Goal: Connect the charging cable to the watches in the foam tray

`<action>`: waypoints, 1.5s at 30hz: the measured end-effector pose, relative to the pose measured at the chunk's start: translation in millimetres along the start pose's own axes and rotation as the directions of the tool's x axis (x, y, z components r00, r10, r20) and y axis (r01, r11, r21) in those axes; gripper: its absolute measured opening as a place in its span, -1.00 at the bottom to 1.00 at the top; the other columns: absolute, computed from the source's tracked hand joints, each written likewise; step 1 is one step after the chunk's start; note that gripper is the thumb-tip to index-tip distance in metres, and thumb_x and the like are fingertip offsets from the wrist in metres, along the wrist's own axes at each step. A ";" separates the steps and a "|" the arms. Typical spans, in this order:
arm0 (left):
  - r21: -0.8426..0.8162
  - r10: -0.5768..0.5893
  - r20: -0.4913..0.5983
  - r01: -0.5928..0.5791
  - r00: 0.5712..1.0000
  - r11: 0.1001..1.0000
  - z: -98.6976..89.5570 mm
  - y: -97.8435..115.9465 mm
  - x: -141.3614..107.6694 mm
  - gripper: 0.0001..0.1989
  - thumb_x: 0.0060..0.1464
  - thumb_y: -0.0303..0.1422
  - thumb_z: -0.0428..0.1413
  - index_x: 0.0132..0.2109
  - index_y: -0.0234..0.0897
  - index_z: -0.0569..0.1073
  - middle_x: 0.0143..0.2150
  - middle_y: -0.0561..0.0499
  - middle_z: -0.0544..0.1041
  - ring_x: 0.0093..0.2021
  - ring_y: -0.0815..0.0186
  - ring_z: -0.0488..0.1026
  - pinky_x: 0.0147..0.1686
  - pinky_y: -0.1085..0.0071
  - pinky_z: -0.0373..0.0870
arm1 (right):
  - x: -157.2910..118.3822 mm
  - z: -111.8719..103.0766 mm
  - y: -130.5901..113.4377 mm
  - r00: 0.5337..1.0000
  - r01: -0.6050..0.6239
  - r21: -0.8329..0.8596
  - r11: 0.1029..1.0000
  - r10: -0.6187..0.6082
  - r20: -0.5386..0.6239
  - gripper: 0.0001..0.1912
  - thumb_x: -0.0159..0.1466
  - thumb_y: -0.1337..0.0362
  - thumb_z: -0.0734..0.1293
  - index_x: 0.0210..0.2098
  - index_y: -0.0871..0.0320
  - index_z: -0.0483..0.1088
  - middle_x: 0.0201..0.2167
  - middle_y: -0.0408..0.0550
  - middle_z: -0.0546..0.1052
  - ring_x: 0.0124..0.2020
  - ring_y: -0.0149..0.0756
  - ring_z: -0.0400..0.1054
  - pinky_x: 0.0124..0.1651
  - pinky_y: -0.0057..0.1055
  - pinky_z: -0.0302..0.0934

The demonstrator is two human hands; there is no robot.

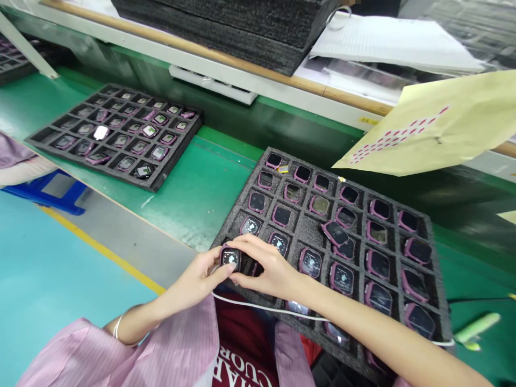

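A: The watch body (231, 258) between the two hands is mauve-pink with a black screen showing a white dial. The foam tray (437, 279) under the hands is dark charcoal grey, speckled.

B: Yep, and the surface (193, 188) past the hands is bright green. Far left of them there's a second tray (161, 180), same charcoal, with one watch face (100, 132) glowing plain white.

A: Sleeves (177, 349) are pale pink with fine stripes, over a dark red shirt (245, 344) with white letters. White cable (258, 306) just below the hands.

B: Up right of them, a pale yellow sheet (463, 123) with rows of red dots. Floor (48, 269) to the left is teal with a yellow line (100, 250).
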State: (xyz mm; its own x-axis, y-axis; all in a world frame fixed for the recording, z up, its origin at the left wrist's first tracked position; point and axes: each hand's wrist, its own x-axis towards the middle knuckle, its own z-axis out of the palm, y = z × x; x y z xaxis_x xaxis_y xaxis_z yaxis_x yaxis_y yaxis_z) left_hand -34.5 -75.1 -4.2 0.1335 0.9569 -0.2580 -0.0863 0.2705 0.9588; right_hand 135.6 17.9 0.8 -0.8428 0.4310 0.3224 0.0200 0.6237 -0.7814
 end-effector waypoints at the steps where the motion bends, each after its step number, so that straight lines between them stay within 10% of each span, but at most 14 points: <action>1: 0.001 0.000 0.002 0.000 1.000 1.000 -0.1 -0.2 0.0 -0.67 0.19 -0.26 0.07 0.05 -0.33 0.41 -0.06 -0.09 0.53 -0.07 0.17 0.42 -0.05 0.33 0.32 | 0.0 0.0 0.0 1.000 0.000 -0.004 1.000 0.000 0.001 -0.56 0.22 0.34 0.37 0.08 0.21 0.28 -0.12 0.10 0.45 -0.11 -0.20 0.39 -0.07 -0.25 0.35; 45: 0.027 0.032 -0.050 -0.031 0.998 0.999 5.1 -8.9 -17.0 -0.64 0.19 -0.27 0.09 0.11 -0.23 0.37 -0.03 -0.07 0.49 -0.03 0.19 0.41 -0.01 0.33 0.35 | -0.1 1.3 -3.6 0.999 0.005 -0.027 1.000 -0.006 -0.041 -0.50 0.21 0.21 0.43 0.08 0.20 0.26 -0.10 0.09 0.48 -0.09 -0.16 0.39 -0.03 -0.22 0.31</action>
State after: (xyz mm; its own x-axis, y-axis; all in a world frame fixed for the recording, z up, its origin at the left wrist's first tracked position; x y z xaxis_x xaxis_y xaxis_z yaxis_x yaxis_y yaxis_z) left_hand -30.9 -94.3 -7.8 0.0809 0.9691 -0.2330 -0.0639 0.2383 0.9691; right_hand 135.0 14.8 2.9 -0.8201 0.4534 0.3491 0.0299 0.6432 -0.7651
